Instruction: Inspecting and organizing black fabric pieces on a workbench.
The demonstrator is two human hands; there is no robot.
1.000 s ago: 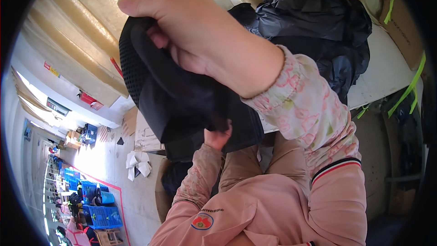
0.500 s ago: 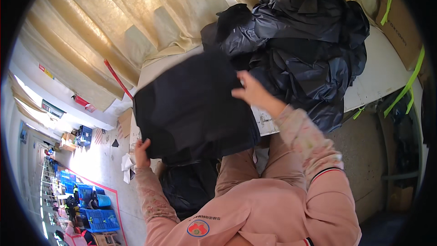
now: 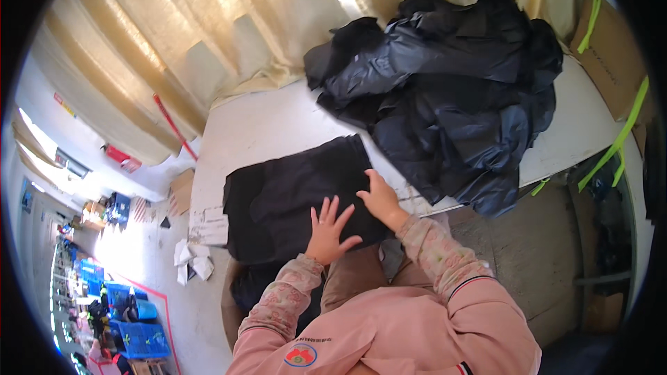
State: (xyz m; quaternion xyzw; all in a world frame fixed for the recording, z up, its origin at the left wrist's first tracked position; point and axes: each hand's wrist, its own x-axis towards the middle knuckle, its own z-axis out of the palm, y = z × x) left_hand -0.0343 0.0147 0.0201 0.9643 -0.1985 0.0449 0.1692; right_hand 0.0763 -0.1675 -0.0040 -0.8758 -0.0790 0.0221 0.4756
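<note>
A flat black fabric piece lies at the front edge of the white table, its near part hanging over the edge. Several layers may lie beneath it; I cannot tell how many. My left hand rests on its near right part with the fingers spread. At its right edge lies my right hand, thumb apart from the fingers and touching the cloth. A large heap of crumpled black fabric, shiny in places, sits farther back to the right.
The white table meets cream curtains at the back. A cardboard box with yellow-green strips stands at the right. White scraps lie on the floor at left. Blue crates stand beyond a red floor line. Dark material fills a container below the table edge.
The black fabric piece has come down from a raised, tilted position to lie flat on the table. My left hand has moved from its left corner to its near right part.
</note>
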